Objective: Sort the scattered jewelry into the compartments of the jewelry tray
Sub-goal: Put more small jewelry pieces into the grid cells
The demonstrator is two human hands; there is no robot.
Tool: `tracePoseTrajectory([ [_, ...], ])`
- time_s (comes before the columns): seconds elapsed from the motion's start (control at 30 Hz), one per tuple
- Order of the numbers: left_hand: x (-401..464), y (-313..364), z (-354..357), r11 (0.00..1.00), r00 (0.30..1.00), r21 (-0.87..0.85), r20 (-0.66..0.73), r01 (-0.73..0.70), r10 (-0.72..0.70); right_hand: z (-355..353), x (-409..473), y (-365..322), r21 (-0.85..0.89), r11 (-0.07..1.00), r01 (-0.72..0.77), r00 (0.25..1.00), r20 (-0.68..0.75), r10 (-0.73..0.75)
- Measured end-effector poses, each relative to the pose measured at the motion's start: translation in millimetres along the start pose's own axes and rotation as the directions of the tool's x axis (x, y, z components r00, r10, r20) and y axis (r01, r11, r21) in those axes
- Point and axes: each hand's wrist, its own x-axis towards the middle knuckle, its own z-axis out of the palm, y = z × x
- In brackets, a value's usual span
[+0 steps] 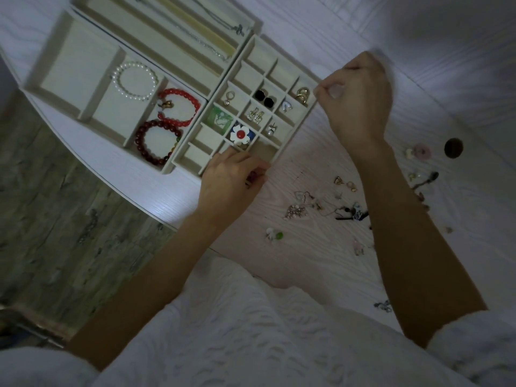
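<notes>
A: Left first. Bracelet tray [83,65] holds a pearl bracelet [135,81] and two red bracelets [178,107]. Grid tray [282,152] next to it, touching; roughly half its cells are filled: ring [229,97], black studs [264,97], flower brooch [240,134], gold piece [303,94] in a right-edge cell.

B: Hands?

A: Left hand [231,177] sits at the grid tray's near edge, fingers [258,170] curled round something small and dark red. Mostly hidden, can't name it. Right hand [360,99] is at the tray's right edge beside the gold piece, thumb and forefinger pressed together at the tip. Whether they're pinching anything, can't tell: too small and blurred.

B: What's left?

A: Loose pile [321,202] on the worktop [307,261] right of the tray, between the forearms, more scattered further right. Plenty still to sort.

B: Advice for this step?

A: My read: the near cell by the left hand looks free, so drop the red item there, low and straight down so it doesn't bounce into a neighbour. Keep like with like, one pair per cell. Don't drag the right forearm through the pile.
</notes>
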Motion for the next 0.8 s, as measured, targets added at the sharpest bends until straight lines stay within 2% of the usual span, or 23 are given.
tracePoseTrajectory([
  [0.1, 0.7, 1.8, -1.0, 1.000, 1.000, 0.028, -0.001, 0.013, -0.013, -19.4, -28.4, 16.6, 0.126, 0.991, -0.044, 0.993, -0.107, 0.058],
  [0.17, 1.1, 2.9, -1.0, 0.999, 1.000, 0.043, 0.000, 0.017, -0.017, -28.8, -62.5, 34.8, 0.151, 0.985, -0.088, 0.987, -0.120, 0.107],
  [0.23, 0.6, 5.5, -0.8, 0.998, 1.000, 0.065, 0.009, 0.021, -0.022, -30.3, -102.5, 57.8, 0.096, 0.984, -0.150, 0.986, -0.065, 0.156],
  [0.37, -1.7, 11.9, -2.2, 0.994, 0.999, 0.098, 0.012, 0.052, -0.053, -18.2, -173.6, 84.2, -0.028, 0.953, -0.302, 0.937, 0.177, 0.302],
  [0.43, -3.0, 16.2, -2.0, 0.994, 0.999, 0.101, 0.004, 0.046, -0.047, -9.1, -196.0, 84.4, 0.043, 0.951, -0.306, 0.937, 0.189, 0.293],
  [0.57, -5.6, 21.7, 1.4, 0.984, 0.997, 0.163, -0.055, 0.067, -0.059, 9.4, -206.2, 71.4, 0.179, 0.965, -0.190, 0.978, 0.126, 0.169],
  [0.67, -7.7, 25.3, 5.5, 0.970, 0.990, 0.218, -0.114, 0.109, -0.086, 12.8, -200.1, 75.1, 0.183, 0.972, -0.146, 0.983, 0.138, 0.122],
  [0.8, -7.9, 27.1, 8.2, 0.977, 0.982, 0.134, -0.108, 0.169, -0.155, -4.0, -190.5, 102.1, 0.110, 0.962, -0.250, 0.963, 0.137, 0.234],
])
